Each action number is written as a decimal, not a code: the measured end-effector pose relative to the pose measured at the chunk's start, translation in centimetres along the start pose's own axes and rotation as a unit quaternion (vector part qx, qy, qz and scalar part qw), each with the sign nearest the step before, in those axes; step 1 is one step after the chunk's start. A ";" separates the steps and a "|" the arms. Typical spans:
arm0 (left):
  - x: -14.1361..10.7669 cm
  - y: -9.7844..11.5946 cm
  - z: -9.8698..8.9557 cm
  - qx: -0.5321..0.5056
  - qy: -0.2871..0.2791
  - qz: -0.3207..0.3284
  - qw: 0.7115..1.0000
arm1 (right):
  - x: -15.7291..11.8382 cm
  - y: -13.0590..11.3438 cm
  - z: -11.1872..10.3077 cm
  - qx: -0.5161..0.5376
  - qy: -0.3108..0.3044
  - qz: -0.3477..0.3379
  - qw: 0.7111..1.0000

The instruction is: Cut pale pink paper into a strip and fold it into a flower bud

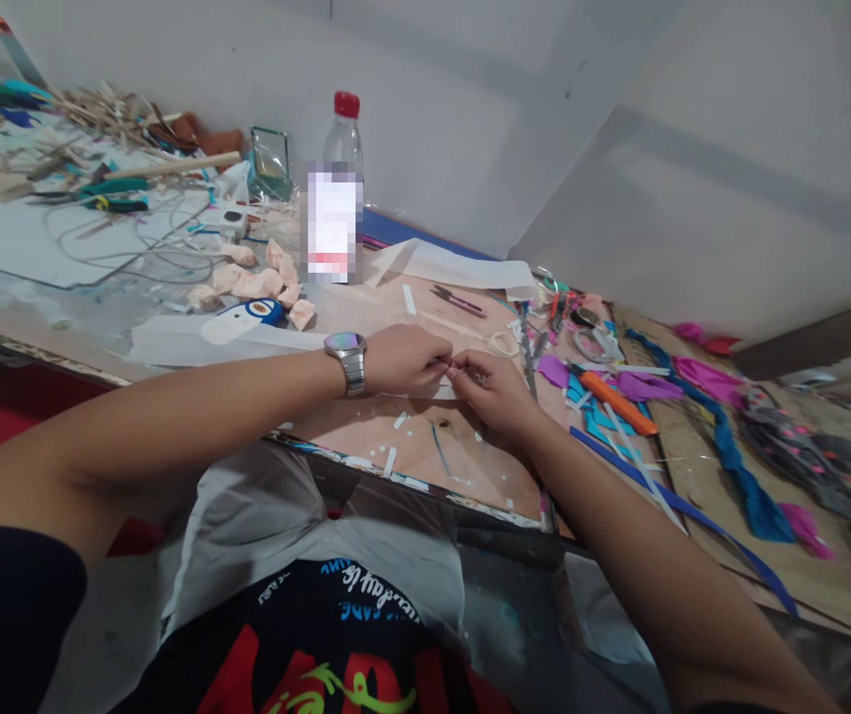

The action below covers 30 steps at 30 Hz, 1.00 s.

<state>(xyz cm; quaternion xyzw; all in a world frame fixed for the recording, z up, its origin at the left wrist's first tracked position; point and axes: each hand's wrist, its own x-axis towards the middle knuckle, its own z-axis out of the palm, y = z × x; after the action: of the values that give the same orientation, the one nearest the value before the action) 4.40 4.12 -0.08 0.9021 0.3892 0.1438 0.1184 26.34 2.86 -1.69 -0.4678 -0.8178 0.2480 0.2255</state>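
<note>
My left hand (pixel 407 359), with a metal watch (pixel 347 359) on its wrist, is closed just above the work board (pixel 470 451). My right hand (pixel 498 397) meets it, thumb and forefinger pinched together at the left fingertips. Whatever lies between the fingers is too small to make out. A white paper strip (pixel 247 342) runs under my left forearm. Beyond the hands lie small thread snips (pixel 459 300) and a pale ring (pixel 504 343). Small white scraps (pixel 390 460) are scattered in front of the hands.
A red-capped bottle (pixel 343 149) stands at the back, near crumpled peach pieces (pixel 239 278) and a blue-and-white tape dispenser (pixel 258 312). Orange-handled cutter (pixel 619 404) and fabric strips (pixel 757 486) lie to the right. Wooden sticks (pixel 109 114) and green-handled pliers (pixel 117 193) clutter the left.
</note>
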 end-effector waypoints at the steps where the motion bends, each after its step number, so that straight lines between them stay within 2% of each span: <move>1: 0.0 0.0 -0.1 0.001 -0.001 -0.001 1.000 | 0.0 -0.1 0.0 0.001 0.000 0.002 1.000; 18: 0.2 0.1 -0.2 0.000 0.000 -0.006 1.000 | 0.1 0.0 0.1 0.014 0.030 0.018 0.999; 30: -0.1 -0.2 0.0 -0.030 0.022 -0.012 0.999 | -0.1 -0.1 0.2 0.007 0.051 -0.015 0.999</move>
<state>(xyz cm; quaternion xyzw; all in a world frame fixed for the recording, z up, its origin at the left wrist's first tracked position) 4.22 4.22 -0.12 0.8900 0.3981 0.1737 0.1384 26.19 2.72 -1.80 -0.4657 -0.8107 0.2258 0.2736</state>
